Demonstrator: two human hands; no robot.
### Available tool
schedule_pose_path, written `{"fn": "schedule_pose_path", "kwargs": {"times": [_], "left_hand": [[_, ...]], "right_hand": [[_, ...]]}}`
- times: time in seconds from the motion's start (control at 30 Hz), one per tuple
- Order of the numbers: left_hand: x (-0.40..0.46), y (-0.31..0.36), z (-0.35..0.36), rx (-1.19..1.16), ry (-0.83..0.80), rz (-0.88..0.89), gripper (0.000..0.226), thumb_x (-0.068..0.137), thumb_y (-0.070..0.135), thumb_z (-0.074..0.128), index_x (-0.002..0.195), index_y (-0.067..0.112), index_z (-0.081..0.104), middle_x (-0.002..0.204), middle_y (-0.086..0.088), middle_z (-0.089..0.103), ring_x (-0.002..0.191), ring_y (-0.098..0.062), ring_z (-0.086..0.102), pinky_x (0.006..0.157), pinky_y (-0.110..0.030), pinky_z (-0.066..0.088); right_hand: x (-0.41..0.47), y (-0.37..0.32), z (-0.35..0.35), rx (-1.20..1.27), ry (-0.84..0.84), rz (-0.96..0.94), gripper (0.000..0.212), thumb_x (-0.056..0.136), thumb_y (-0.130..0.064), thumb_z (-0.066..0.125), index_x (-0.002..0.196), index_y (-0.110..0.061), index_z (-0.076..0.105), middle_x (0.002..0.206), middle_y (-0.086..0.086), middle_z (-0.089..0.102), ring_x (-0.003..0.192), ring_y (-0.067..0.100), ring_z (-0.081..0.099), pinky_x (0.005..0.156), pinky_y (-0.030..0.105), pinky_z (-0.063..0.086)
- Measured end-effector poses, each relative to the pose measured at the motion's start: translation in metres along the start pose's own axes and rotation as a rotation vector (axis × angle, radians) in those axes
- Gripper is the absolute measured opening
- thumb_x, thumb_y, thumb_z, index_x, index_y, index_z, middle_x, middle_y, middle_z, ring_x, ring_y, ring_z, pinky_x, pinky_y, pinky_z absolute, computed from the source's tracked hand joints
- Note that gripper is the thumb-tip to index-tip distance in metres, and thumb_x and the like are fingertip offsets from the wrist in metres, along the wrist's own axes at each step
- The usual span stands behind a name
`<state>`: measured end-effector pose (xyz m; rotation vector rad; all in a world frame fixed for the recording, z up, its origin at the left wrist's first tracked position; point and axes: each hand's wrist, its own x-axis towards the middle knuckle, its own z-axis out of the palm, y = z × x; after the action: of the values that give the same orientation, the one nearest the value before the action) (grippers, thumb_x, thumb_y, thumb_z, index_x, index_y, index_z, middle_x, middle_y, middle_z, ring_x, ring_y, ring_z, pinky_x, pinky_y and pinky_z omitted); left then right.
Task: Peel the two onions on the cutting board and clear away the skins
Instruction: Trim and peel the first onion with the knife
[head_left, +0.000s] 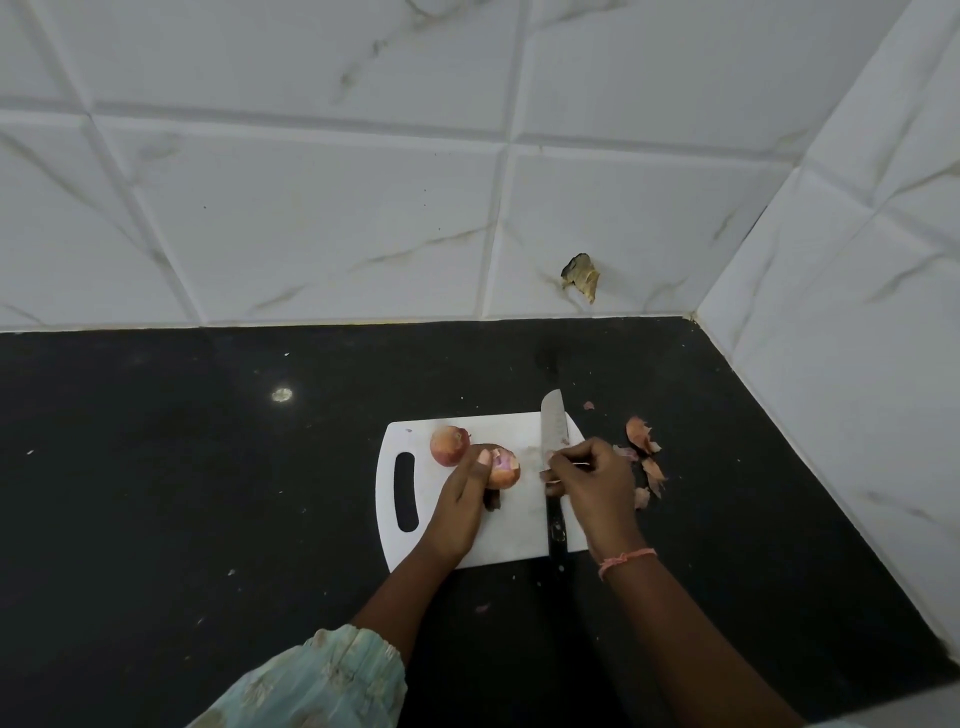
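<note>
Two hands are working mid-frame over the white plastic cutting board with a slot handle (415, 540). Left hand (462, 501) is curling its fingers round a partly peeled, pinkish-brown onion (504, 466), holding it on the board at centre. Right hand (589, 480) is sitting just right of that onion with fingers curled in; it looks to be pinching a thin scrap of skin, but that's too small to confirm. It's also lying over the steel-bladed, black-handled kitchen knife (551, 431), which is resting flat along the board's right edge; can't tell if the hand is touching it.

Second round onion, dry brown skin mostly on (448, 446), is sitting on the board just upper-left of the held one.

Progress, my read: first onion is partway stripped, pale flesh showing on top; second is looking untouched. Loose papery brown skins (643, 451) are piling on the black stone counter (182, 467) right of the board, so clearing isn't done. More flecks are scattered on the counter below the board.

Hidden: underside of the held onion, right fingertips, middle of the knife. A brown scrap is sticking on the white marbled wall tiles (581, 275) at upper right; can't identify it.
</note>
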<state>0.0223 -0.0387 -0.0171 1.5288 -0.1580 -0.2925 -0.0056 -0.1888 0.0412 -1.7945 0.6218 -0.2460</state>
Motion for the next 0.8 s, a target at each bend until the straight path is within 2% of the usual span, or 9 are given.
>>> {"fn": "schedule_pose_path", "kwargs": {"times": [0.1, 0.2, 0.3, 0.37, 0.43, 0.5, 0.7, 0.8], "left_hand": [[0.001, 0.001, -0.001, 0.012, 0.004, 0.051, 0.025, 0.106, 0.027, 0.038, 0.109, 0.016, 0.060, 0.080, 0.002, 0.062, 0.068, -0.008, 0.057, 0.071, -0.016, 0.047], [0.003, -0.001, -0.002, 0.047, -0.007, 0.078, 0.020, 0.104, 0.029, 0.044, 0.117, 0.019, 0.056, 0.093, -0.001, 0.064, 0.069, -0.007, 0.060, 0.072, -0.019, 0.050], [0.003, -0.002, -0.002, 0.092, -0.013, 0.097, 0.022, 0.103, 0.029, 0.045, 0.120, 0.019, 0.054, 0.090, -0.002, 0.064, 0.069, -0.006, 0.061, 0.073, -0.019, 0.051], [0.003, -0.003, -0.002, 0.095, -0.008, 0.104, 0.021, 0.104, 0.027, 0.045, 0.120, 0.017, 0.055, 0.084, -0.001, 0.064, 0.068, -0.007, 0.060, 0.071, -0.019, 0.050], [0.003, -0.002, -0.001, 0.093, -0.004, 0.114, 0.022, 0.104, 0.026, 0.045, 0.120, 0.015, 0.054, 0.084, -0.001, 0.064, 0.067, -0.007, 0.060, 0.069, -0.019, 0.050], [0.003, 0.000, 0.000, 0.093, -0.005, 0.125, 0.025, 0.102, 0.027, 0.045, 0.121, 0.013, 0.054, 0.092, -0.004, 0.066, 0.069, -0.008, 0.061, 0.067, -0.020, 0.051], [0.002, 0.000, -0.001, 0.098, -0.011, 0.103, 0.026, 0.101, 0.028, 0.050, 0.123, 0.015, 0.053, 0.104, -0.004, 0.068, 0.074, -0.016, 0.067, 0.070, -0.023, 0.055], [0.003, 0.000, -0.001, 0.084, -0.022, 0.087, 0.028, 0.097, 0.022, 0.060, 0.123, 0.016, 0.052, 0.110, 0.002, 0.066, 0.084, -0.009, 0.067, 0.071, -0.022, 0.056]], "right_hand": [[0.015, 0.010, -0.019, -0.036, 0.191, -0.038, 0.008, 0.081, 0.004, 0.069, 0.082, -0.004, 0.066, 0.078, 0.001, 0.066, 0.076, 0.021, 0.069, 0.073, 0.035, 0.057], [0.026, 0.022, -0.034, -0.251, 0.235, -0.065, 0.024, 0.085, 0.006, 0.059, 0.092, -0.012, 0.073, 0.112, 0.010, 0.068, 0.099, 0.020, 0.065, 0.085, 0.023, 0.047], [0.026, 0.024, -0.036, -0.490, 0.216, -0.230, 0.029, 0.087, 0.006, 0.055, 0.109, -0.005, 0.070, 0.123, 0.012, 0.063, 0.115, 0.025, 0.057, 0.095, 0.022, 0.036], [0.017, 0.017, -0.029, -0.449, 0.144, -0.366, 0.022, 0.089, -0.005, 0.062, 0.108, -0.010, 0.070, 0.116, 0.006, 0.063, 0.110, 0.020, 0.057, 0.094, 0.024, 0.041], [0.004, 0.009, -0.015, -0.333, -0.032, -0.427, 0.020, 0.088, -0.018, 0.068, 0.108, -0.019, 0.069, 0.105, -0.006, 0.064, 0.099, 0.006, 0.059, 0.083, 0.020, 0.048], [-0.005, 0.007, 0.000, -0.304, -0.162, -0.441, 0.023, 0.086, -0.023, 0.072, 0.108, -0.023, 0.069, 0.100, -0.013, 0.065, 0.092, 0.001, 0.060, 0.074, 0.013, 0.049], [-0.002, 0.011, 0.015, -0.336, -0.107, -0.479, 0.008, 0.084, -0.008, 0.071, 0.088, -0.014, 0.067, 0.087, -0.007, 0.062, 0.082, -0.001, 0.058, 0.070, 0.005, 0.042], [-0.002, 0.010, 0.015, -0.370, -0.144, -0.478, 0.008, 0.086, -0.009, 0.068, 0.091, -0.015, 0.066, 0.089, -0.008, 0.061, 0.084, -0.004, 0.057, 0.072, 0.003, 0.042]]}}
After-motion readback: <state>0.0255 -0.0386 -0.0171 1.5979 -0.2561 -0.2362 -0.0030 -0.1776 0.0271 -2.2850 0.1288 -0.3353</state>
